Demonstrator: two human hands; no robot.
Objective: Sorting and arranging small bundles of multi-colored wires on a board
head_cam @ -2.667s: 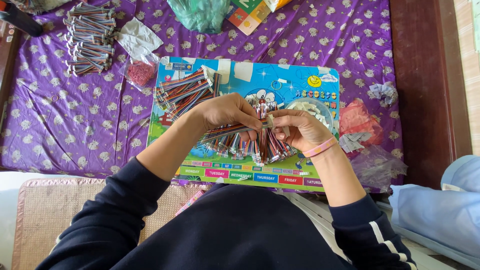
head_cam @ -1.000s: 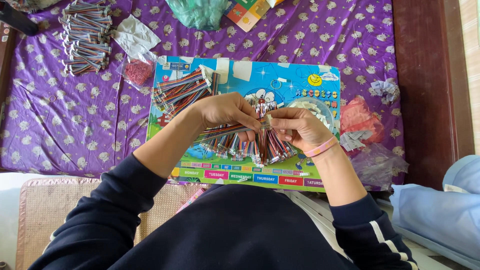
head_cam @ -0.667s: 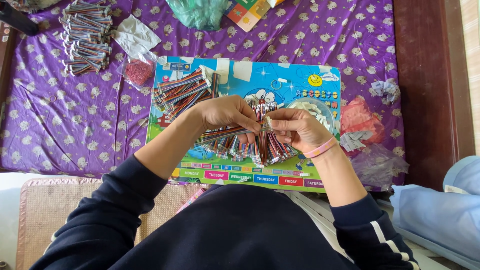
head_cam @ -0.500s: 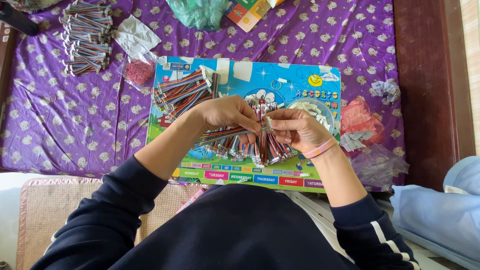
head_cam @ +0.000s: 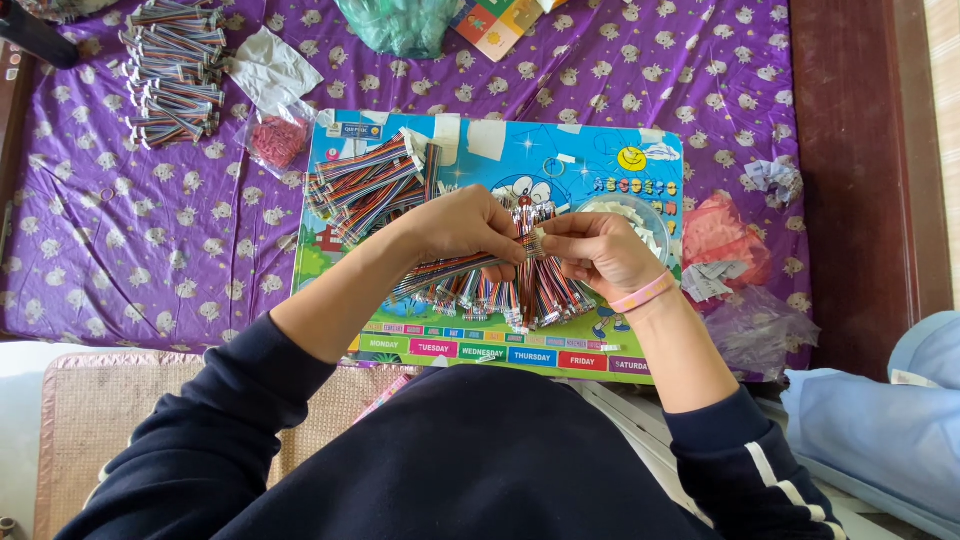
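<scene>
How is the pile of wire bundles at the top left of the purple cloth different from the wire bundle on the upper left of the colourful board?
The far pile of wire bundles lies on the purple cloth; the wire bundle on the board rests on the colourful board. The far pile is several separate bundles, laid mostly level; the board bundle is one loose sheaf, slanted. Both are multicoloured ribbon wires.

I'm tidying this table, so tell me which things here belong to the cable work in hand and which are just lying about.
In use:
left hand and right hand, pinching one ribbon cable
loose cable pile under the hands
cable bundle on the picture board

Lying about:
green bag
crumpled paper
pink bag
</scene>
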